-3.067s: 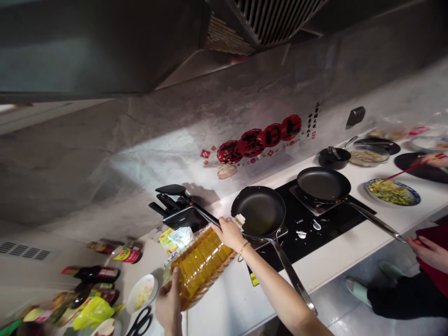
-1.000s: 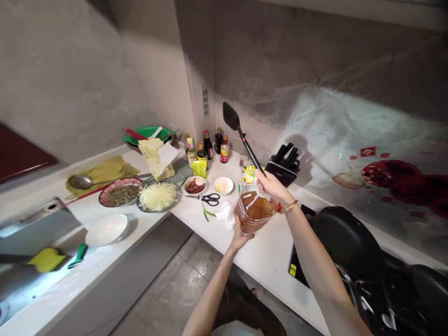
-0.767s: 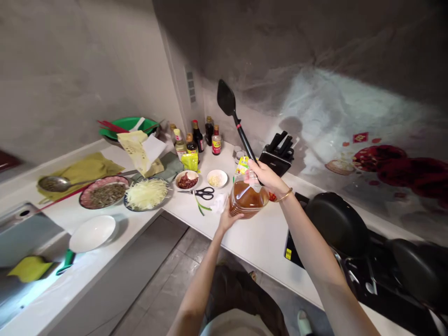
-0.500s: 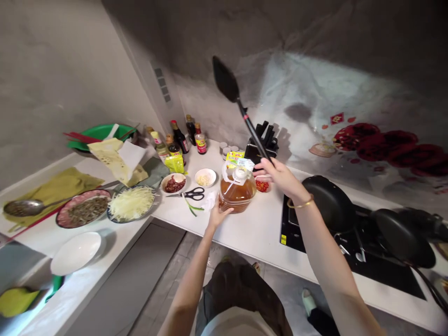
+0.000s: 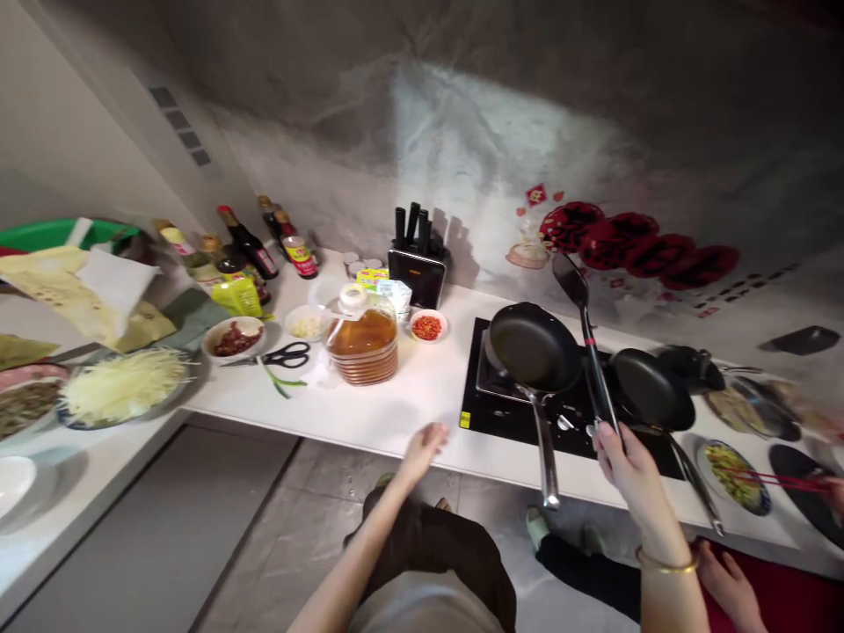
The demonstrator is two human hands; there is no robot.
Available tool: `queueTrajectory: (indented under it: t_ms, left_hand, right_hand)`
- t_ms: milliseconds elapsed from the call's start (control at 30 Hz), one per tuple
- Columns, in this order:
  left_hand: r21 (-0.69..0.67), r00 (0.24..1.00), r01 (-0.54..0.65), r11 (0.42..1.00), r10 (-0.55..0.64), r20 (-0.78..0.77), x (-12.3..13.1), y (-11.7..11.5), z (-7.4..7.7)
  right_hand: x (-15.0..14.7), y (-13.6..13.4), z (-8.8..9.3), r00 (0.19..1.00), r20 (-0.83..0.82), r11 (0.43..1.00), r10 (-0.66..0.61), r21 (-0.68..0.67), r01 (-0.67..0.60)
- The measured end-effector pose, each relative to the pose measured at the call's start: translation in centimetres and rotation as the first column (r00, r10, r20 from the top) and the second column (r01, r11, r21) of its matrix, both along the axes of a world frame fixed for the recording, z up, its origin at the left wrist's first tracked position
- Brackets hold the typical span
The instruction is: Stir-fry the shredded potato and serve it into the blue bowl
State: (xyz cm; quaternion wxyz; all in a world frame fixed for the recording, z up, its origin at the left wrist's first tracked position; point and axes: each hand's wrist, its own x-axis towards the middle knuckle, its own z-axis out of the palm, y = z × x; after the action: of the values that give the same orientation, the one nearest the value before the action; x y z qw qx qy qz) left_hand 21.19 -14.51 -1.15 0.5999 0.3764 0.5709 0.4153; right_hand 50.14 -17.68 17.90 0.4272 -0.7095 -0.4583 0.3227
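Note:
My right hand (image 5: pixel 626 462) is closed around the handle of a black spatula (image 5: pixel 597 378), which has a red band and its head up over the stove. Below it are a black frying pan (image 5: pixel 533 347) with a metal handle and a second dark pan (image 5: pixel 652 387) on the black cooktop (image 5: pixel 491 413). My left hand (image 5: pixel 423 450) hangs in front of the counter edge, fingers loosely bent and holding nothing. Nearest to it on the counter, a big plastic jug of amber oil (image 5: pixel 362 347) stands upright beside a small bowl of chopped red chilli (image 5: pixel 427 327).
Scissors (image 5: pixel 287 355), a bowl of dark red meat (image 5: pixel 234 338) and a plate of pale shreds (image 5: pixel 125 387) lie to the left. Sauce bottles (image 5: pixel 247 246) and a knife block (image 5: pixel 417 272) line the wall. At right, another person's hand (image 5: pixel 729 580) shows, with red chopsticks (image 5: pixel 784 480) over a plate.
My left hand has let go of the oil jug, which now stands on the counter. My right hand has carried the spatula right, over the stove. The view has turned right.

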Motion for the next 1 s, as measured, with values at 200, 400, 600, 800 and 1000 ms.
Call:
queueTrajectory:
  t_ms: [200, 400, 600, 800, 1000]
  left_hand:
    - [-0.257, 0.704, 0.505, 0.824, -0.221, 0.675, 17.4, -3.1, 3.8]
    - [-0.358, 0.789, 0.247, 0.9, 0.028, 0.614, 23.1, -3.9, 5.9]
    - [-0.367, 0.816, 0.236, 0.9, 0.021, 0.578, 24.1, -2.2, 9.6]
    - [-0.37, 0.833, 0.232, 0.9, 0.013, 0.553, 25.4, -1.2, 12.0]
    - [-0.363, 0.848, 0.213, 0.907, 0.013, 0.53, 25.1, -1.5, 11.6]
  right_hand:
    - [4.5, -7.3, -6.5, 0.989, -0.13, 0.994, -0.07, -0.088, 0.058]
    - [6.5, -11.5, -9.2, 0.952, -0.219, 0.974, -0.212, -0.129, 0.187]
    - [8.1, -13.6, -9.5, 0.948, -0.195, 0.964, -0.253, -0.139, 0.228]
    - [9.2, -14.3, -10.1, 0.945, -0.162, 0.954, -0.283, -0.148, 0.26]
    - [9.7, -14.8, -11.2, 0.962, -0.1, 0.958, -0.252, -0.164, 0.234]
